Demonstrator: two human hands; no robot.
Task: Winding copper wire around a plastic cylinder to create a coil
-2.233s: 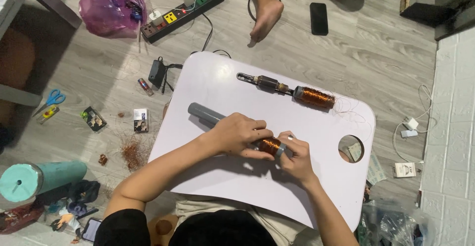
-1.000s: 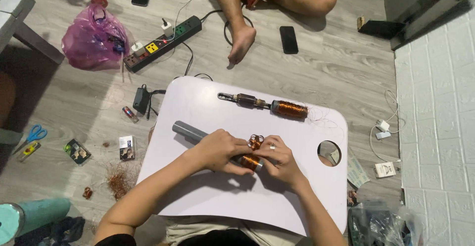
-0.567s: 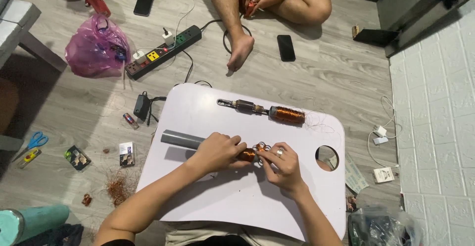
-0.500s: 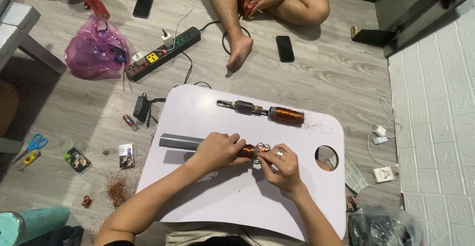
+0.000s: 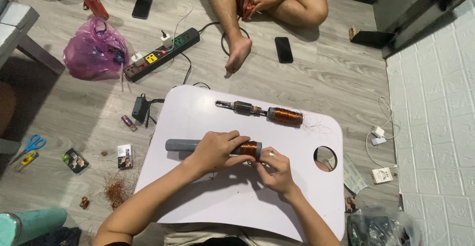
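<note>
Both hands have stayed on the same piece since the earlier frames, while the view has tipped further up the floor, so the seated person beyond the table now shows to the knees. The left hand [image 5: 217, 149] is curled over the middle of the armature [image 5: 247, 148], its fingers closed around the shaft where the grey tube [image 5: 180, 145] ends. The right hand [image 5: 274, 169] sits just beside it, fingertips pinched against the copper winding at the armature's right end — a ring shows on one finger. Whether a strand of wire runs between those fingertips cannot be told. The piece lies flat and roughly level across the middle of the white table [image 5: 208, 201].

Further up the table, well apart from the hands, a second armature [image 5: 262, 111] lies on its side, its copper coil to the right with loose wire straying off it. A round hole [image 5: 325, 158] opens near the table's right edge.

On the wooden floor to the left lie a tangle of scrap copper wire [image 5: 116, 191], blue-handled scissors [image 5: 30, 144] and a small black adapter [image 5: 140, 109]. A power strip [image 5: 161, 53] runs diagonally above, beside a pink plastic bag [image 5: 94, 48]. Another person's foot [image 5: 237, 53] rests near a black phone [image 5: 283, 49].
</note>
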